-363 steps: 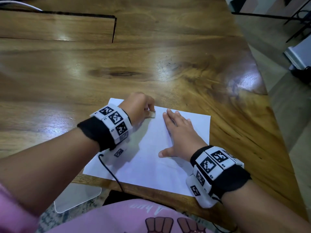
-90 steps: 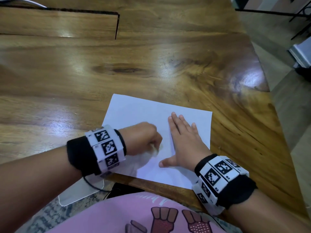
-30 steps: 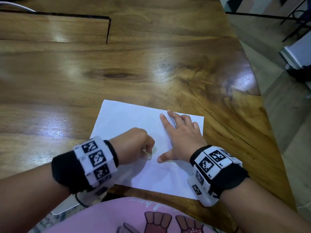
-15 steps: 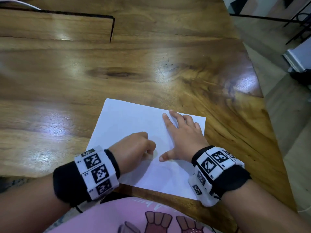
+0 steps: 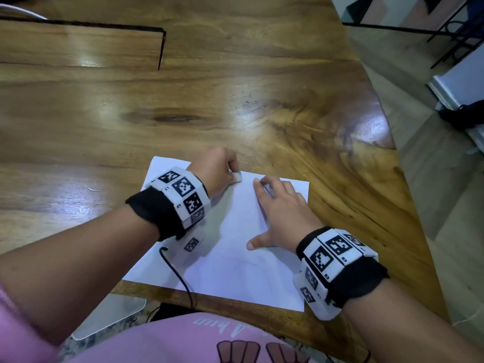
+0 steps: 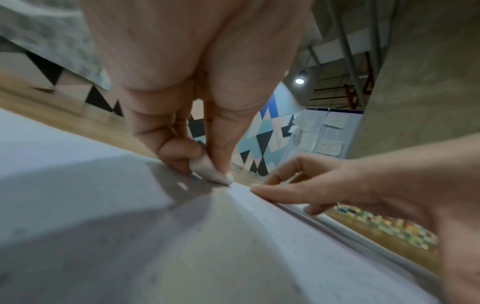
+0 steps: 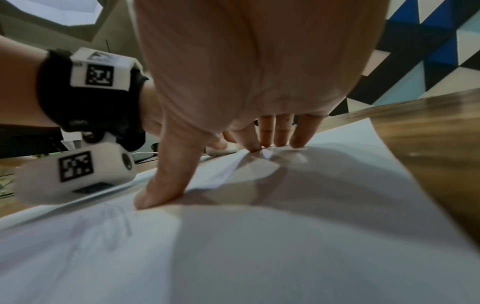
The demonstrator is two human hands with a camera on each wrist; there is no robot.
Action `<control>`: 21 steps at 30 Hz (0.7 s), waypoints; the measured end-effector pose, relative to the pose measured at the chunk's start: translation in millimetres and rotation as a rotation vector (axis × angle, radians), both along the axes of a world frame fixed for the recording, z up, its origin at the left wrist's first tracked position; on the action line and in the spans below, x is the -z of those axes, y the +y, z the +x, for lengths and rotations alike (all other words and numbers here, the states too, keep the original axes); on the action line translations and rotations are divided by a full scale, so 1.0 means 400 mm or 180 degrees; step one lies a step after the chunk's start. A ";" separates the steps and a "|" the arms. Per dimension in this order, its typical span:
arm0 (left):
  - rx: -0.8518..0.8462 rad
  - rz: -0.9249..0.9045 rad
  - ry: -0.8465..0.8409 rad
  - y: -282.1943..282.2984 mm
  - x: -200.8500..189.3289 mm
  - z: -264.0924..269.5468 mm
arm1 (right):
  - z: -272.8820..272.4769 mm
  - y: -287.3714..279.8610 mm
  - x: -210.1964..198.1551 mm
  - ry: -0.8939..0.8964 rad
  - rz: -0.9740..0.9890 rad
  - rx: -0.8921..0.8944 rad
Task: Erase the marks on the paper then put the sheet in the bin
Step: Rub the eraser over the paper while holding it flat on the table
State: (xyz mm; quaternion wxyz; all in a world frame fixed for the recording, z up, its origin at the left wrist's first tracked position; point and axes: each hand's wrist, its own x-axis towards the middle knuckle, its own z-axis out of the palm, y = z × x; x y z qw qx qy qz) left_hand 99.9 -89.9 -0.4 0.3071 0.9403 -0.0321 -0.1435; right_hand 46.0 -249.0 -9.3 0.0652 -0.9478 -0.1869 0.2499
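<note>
**A:** What lies nearest?

**B:** One white rectangular paper sheet [image 5: 230,244], flat on the glossy brown wooden table [image 5: 183,106]. Its near edge sits at the table's near edge. The long axis runs away from the person, leaning a little to the right; the far short edge points up the table.

**A:** And the hands?

**B:** Two. The right hand [image 5: 282,216] lies palm down on the sheet's right half, fingers [image 7: 298,135] straight and close together, thumb spread out to the left, all pressing the paper and holding nothing. The left hand [image 5: 217,174] is farther off, at the sheet's far edge, curled in a loose fist that pinches one small white eraser [image 6: 210,170] between thumb and fingertips. The eraser's tip touches the paper just beside the right fingertips.

**A:** Any marks?

**B:** Faint grey pencil strokes [image 7: 111,226] show near the right thumb in the right wrist view. They are blurred, and I cannot count or read them. From the head view they are barely a smudge.

**A:** Anything hidden?

**B:** The left wrist and its band cover part of the sheet's left half. Below the near table edge a pale rounded container [image 5: 110,318] pokes out, mostly cut off by the arm and table; I cannot tell what it is.
</note>
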 end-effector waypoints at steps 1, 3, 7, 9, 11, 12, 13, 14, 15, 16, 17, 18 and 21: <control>-0.0004 -0.0006 -0.0082 -0.005 0.004 -0.011 | 0.001 0.000 0.000 -0.0001 0.0007 0.0010; 0.0197 -0.0023 -0.0113 -0.004 0.015 -0.040 | 0.001 0.003 0.001 0.0002 -0.0006 0.0019; 0.0897 0.0159 0.0316 0.006 0.004 -0.053 | 0.001 0.003 -0.001 -0.0001 -0.0031 0.0002; 0.0668 0.0182 0.0229 -0.002 -0.005 -0.018 | 0.000 0.004 -0.002 -0.0015 -0.0049 -0.0002; 0.0409 0.0301 -0.0018 -0.018 -0.010 0.007 | -0.001 0.005 -0.003 -0.0021 -0.0047 0.0003; 0.0379 0.0332 -0.0087 -0.026 -0.011 0.007 | -0.001 0.005 -0.003 -0.0025 -0.0041 0.0004; 0.0405 0.0311 -0.0075 -0.032 -0.010 -0.003 | 0.000 0.005 -0.003 -0.0024 -0.0029 0.0007; 0.0501 0.0248 -0.0006 -0.035 -0.006 -0.020 | 0.000 0.005 -0.003 -0.0020 -0.0008 0.0020; 0.0644 0.0201 0.0107 -0.034 -0.002 -0.041 | 0.000 0.005 -0.002 -0.0024 0.0015 0.0035; 0.0830 0.0203 0.0220 -0.032 -0.001 -0.061 | 0.000 0.004 -0.001 -0.0033 0.0034 0.0043; 0.1025 0.0251 0.0316 -0.028 0.000 -0.074 | 0.000 0.004 -0.001 -0.0035 0.0039 0.0041; 0.1149 0.0279 0.0377 -0.025 -0.002 -0.076 | -0.001 0.005 0.000 -0.0032 0.0036 0.0033; 0.0876 0.0289 0.0208 -0.022 -0.010 -0.026 | -0.001 0.006 0.000 -0.0031 -0.0002 0.0022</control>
